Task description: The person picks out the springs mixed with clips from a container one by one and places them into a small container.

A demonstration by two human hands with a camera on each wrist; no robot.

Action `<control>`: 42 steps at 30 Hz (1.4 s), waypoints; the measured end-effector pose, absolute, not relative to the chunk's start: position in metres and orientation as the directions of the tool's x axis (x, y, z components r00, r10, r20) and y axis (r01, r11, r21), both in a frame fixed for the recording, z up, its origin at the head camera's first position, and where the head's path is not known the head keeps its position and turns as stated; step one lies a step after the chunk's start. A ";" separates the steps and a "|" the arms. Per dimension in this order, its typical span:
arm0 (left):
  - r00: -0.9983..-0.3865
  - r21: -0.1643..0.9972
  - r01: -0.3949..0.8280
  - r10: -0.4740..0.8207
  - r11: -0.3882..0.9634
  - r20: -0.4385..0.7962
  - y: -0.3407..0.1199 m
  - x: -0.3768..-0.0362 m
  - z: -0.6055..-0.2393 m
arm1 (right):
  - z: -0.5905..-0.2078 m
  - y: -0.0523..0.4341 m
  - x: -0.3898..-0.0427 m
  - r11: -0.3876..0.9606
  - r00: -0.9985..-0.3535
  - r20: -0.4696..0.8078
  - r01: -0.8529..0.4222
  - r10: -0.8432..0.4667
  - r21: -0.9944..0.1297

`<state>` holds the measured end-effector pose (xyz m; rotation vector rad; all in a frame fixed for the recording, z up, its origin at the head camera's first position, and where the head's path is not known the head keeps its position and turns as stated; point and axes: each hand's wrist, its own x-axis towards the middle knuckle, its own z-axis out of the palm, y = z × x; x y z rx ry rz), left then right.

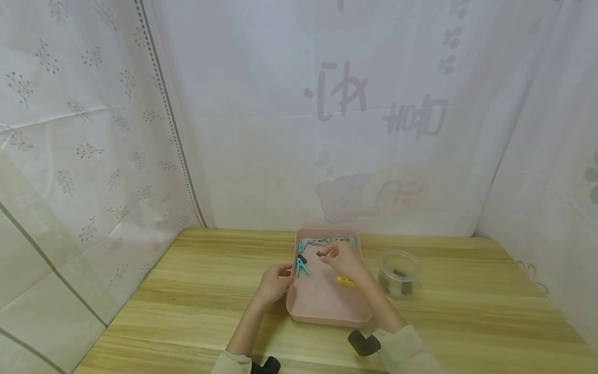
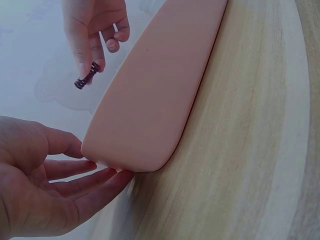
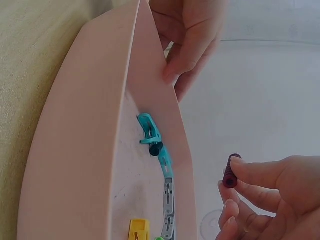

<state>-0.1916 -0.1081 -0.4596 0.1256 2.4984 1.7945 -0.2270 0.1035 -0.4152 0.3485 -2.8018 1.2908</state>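
Note:
A small dark coil spring (image 3: 231, 171) is pinched between the thumb and fingertips of my right hand (image 1: 343, 259), raised over the far half of a pink tray (image 1: 322, 306). My left hand (image 1: 274, 283) holds the tray's left wall, its thumb at the rim and its other fingers against the outside. Inside the tray, blue clothespins (image 1: 301, 268) lie along the left wall with a dark piece (image 1: 302, 258) between them. Grey clothespins (image 3: 169, 197) line the far end. A yellow clothespin (image 1: 345, 281) lies by the right wall, partly behind my right forearm.
A clear round jar (image 1: 415, 271) with several dark pieces inside stands just right of the tray. Everything sits on a wood-grain table (image 1: 210, 291). A pale printed curtain (image 1: 252, 156) hangs behind the far edge, with more fabric at both sides.

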 end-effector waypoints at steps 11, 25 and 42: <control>-0.994 0.949 0.040 0.106 0.313 0.007 -0.107 -0.192 -0.460 | -0.416 0.107 -0.221 0.618 -0.974 0.133 -0.218 -0.182 -0.755; -0.993 0.948 0.038 0.116 0.316 0.001 -0.108 -0.191 -0.461 | -0.419 0.115 -0.215 0.620 -0.978 0.144 -0.208 -0.152 -0.757; -0.992 0.947 0.045 0.123 0.319 0.006 -0.109 -0.191 -0.460 | -0.417 0.121 -0.208 0.624 -0.979 0.159 -0.203 -0.126 -0.755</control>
